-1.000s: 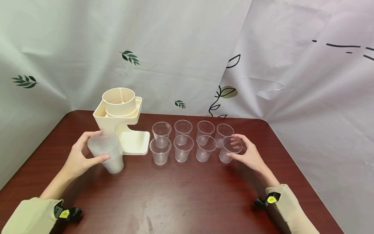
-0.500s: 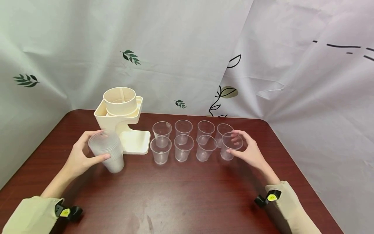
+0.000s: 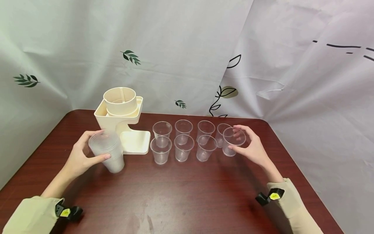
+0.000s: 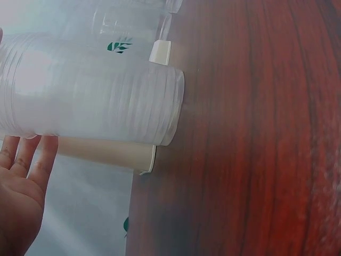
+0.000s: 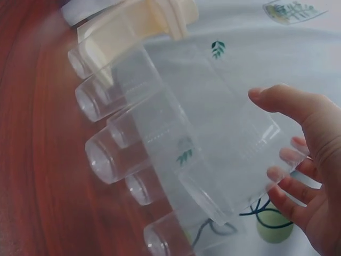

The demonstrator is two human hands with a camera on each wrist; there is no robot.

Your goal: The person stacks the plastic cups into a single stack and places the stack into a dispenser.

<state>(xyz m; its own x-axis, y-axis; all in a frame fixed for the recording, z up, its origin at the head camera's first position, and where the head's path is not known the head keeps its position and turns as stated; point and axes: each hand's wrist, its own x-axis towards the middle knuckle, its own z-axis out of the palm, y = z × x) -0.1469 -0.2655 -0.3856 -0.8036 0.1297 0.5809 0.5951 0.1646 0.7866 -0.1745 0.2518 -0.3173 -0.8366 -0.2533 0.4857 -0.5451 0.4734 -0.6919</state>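
Observation:
A tall stack of nested clear plastic cups (image 3: 112, 154) leans in my left hand (image 3: 79, 157), thumb on the near side and fingers round the back. The left wrist view shows the stack (image 4: 101, 90) sideways, its bottom end beside the tabletop. My right hand (image 3: 253, 148) holds a single clear plastic cup (image 3: 232, 146) near its rim between thumb and fingers. In the right wrist view this cup (image 5: 234, 144) stands off from the table. Several more clear cups (image 3: 183, 148) stand upright in two rows left of it, and one cup (image 3: 219, 138) stands partly behind it.
A cream plastic stand (image 3: 105, 122) with a round holder (image 3: 120, 105) on top and a flat base plate (image 3: 135, 143) stands at the back left, behind the stack. The dark red wooden table (image 3: 175, 191) meets a white patterned curtain (image 3: 175, 65) at its back edge.
My right hand has moved up and slightly right in the head view, carrying the single cup from the front row's right end. The left hand and its stack have stayed in place.

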